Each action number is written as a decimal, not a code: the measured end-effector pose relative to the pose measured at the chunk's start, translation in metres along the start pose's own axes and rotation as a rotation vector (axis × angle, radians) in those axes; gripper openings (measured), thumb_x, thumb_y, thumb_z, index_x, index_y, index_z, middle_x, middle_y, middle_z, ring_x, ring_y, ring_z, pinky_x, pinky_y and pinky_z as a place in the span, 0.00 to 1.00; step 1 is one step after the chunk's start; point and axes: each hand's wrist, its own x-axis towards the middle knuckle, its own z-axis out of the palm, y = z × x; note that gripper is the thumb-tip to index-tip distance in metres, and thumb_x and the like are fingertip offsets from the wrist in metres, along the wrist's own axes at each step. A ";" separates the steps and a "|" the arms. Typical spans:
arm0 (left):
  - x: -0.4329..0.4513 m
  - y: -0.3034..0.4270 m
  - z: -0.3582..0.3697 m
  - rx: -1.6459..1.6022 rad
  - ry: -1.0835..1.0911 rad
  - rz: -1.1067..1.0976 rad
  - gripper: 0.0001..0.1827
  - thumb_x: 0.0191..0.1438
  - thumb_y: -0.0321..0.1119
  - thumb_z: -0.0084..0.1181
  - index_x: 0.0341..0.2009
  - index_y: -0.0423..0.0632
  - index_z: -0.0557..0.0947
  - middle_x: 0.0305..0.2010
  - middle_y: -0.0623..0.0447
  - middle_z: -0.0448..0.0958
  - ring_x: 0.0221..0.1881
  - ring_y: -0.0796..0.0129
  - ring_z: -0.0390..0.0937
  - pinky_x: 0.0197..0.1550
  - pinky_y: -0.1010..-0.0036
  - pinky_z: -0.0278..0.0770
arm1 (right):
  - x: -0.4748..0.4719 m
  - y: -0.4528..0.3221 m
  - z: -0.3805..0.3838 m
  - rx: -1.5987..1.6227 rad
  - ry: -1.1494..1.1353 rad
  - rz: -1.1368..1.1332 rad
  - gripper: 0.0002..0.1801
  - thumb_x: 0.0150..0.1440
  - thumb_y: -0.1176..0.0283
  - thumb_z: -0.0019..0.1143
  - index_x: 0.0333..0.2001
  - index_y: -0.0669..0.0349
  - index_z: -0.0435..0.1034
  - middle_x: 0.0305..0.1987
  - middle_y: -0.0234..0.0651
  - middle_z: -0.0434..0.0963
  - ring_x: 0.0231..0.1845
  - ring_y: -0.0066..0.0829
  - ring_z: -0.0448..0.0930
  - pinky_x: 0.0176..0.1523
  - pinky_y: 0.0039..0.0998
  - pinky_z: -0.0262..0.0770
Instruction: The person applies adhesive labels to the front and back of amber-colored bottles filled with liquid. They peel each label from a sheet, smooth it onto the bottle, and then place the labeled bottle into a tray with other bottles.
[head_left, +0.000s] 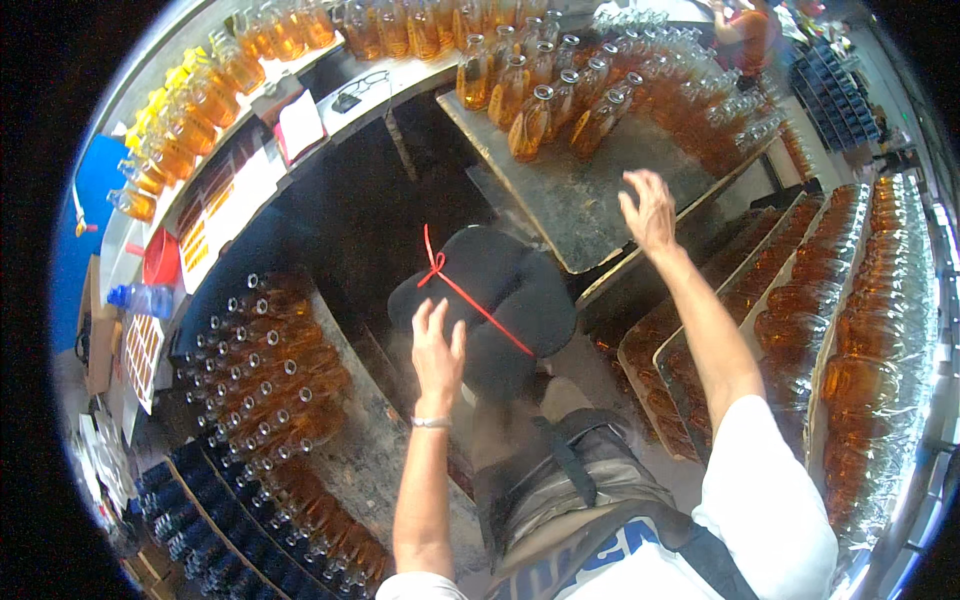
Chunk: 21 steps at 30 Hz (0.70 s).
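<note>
My left hand hovers over a dark padded stool cushion, fingers apart and nothing in it. A red ribbon with a bow lies across that cushion. To the right, my right hand is raised by the near edge of a worn dark board, fingers slightly curled and apart, holding nothing. On the board's far part stand many open clear glass bottles with amber liquid; the closest is a bottle beyond my right hand.
Amber bottles crowd a board at left; more rows stand on stacked boards at right. A curved white bench holds eyeglasses, a red container, a blue-capped bottle and more bottles. A co-worker is at the far right.
</note>
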 end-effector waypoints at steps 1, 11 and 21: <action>0.023 0.011 -0.002 0.037 -0.006 0.053 0.24 0.58 0.35 0.62 0.59 0.44 0.78 0.65 0.38 0.69 0.64 0.45 0.70 0.64 0.60 0.71 | 0.021 0.009 -0.002 -0.050 0.029 -0.035 0.23 0.56 0.64 0.64 0.55 0.54 0.73 0.56 0.40 0.74 0.58 0.43 0.75 0.60 0.43 0.72; 0.211 0.147 0.071 0.055 -0.030 0.426 0.31 0.58 0.37 0.63 0.66 0.49 0.71 0.70 0.37 0.63 0.68 0.43 0.66 0.64 0.57 0.71 | 0.167 0.088 0.031 -0.225 -0.066 -0.216 0.23 0.55 0.66 0.64 0.56 0.55 0.73 0.66 0.43 0.69 0.67 0.46 0.69 0.68 0.49 0.63; 0.336 0.209 0.196 0.366 -0.007 0.460 0.38 0.54 0.42 0.66 0.68 0.52 0.69 0.71 0.32 0.61 0.67 0.40 0.64 0.65 0.53 0.66 | 0.229 0.150 0.060 -0.116 -0.271 -0.475 0.15 0.58 0.66 0.61 0.48 0.58 0.77 0.62 0.40 0.72 0.66 0.42 0.70 0.72 0.50 0.59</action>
